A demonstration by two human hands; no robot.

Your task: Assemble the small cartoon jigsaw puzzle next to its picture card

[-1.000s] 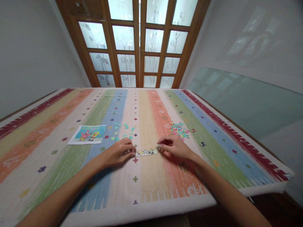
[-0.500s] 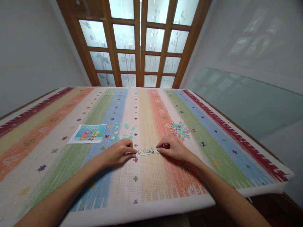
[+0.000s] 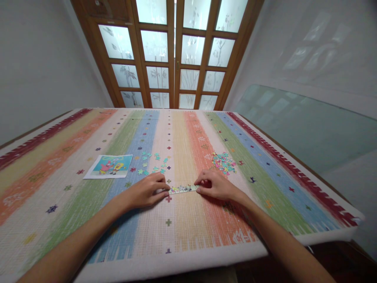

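A short row of joined jigsaw pieces point(image 3: 182, 189) lies on the striped tablecloth point(image 3: 188, 224) in front of me. My left hand point(image 3: 147, 191) rests at its left end, fingers curled and pinched against that end. My right hand point(image 3: 214, 184) presses its fingertips on the strip's right end, fingers bent together. Loose teal pieces point(image 3: 151, 162) are scattered just beyond my left hand. A heap of pink and teal pieces point(image 3: 224, 162) sits just beyond my right hand.
A printed cartoon reference picture point(image 3: 108, 166) lies flat at the left. The table's near edge point(image 3: 176, 263) runs below my forearms, its right edge point(image 3: 338, 220) drops off to the floor. Wooden glazed doors point(image 3: 173, 55) stand behind the table, with grey walls on both sides.
My right hand has slid left and closed in on the strip's right end. The strip has shifted slightly up. My left hand has barely moved.
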